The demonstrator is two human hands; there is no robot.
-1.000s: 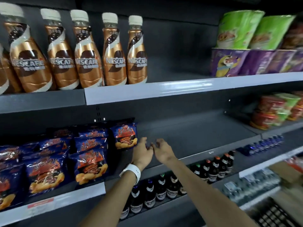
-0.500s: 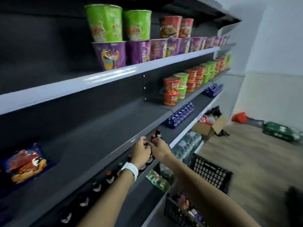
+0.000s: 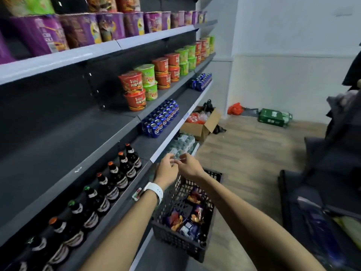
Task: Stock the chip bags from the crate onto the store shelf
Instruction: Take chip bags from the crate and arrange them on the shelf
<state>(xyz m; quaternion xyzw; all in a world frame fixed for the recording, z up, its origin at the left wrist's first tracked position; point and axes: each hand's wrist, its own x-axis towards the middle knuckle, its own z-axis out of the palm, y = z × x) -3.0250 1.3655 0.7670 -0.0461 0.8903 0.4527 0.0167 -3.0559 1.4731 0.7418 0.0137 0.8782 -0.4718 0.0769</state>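
Observation:
A black plastic crate [image 3: 175, 238] stands on the floor beside the shelving, and several blue chip bags [image 3: 188, 219] lie in its bottom. My left hand [image 3: 166, 170], a white band on its wrist, and my right hand [image 3: 190, 166] hover side by side above the crate's far rim with loosely curled fingers that hold nothing. The dark middle shelf [image 3: 64, 141] stretches along the left; the chip bags stocked on it are out of view.
Brown bottles [image 3: 109, 179] line the lower shelf, with blue cans [image 3: 161, 119] further along. Noodle cups [image 3: 136, 89] stand on the middle shelf, purple cups [image 3: 82, 30] above. An open cardboard box [image 3: 202, 125] and a green pack [image 3: 274, 116] lie on the wooden floor. Dark shelving [image 3: 322, 192] rises at right.
My view has swung right and down from the stocked chip bags to the crate. Both empty hands have dropped from the middle shelf's edge to above the crate.

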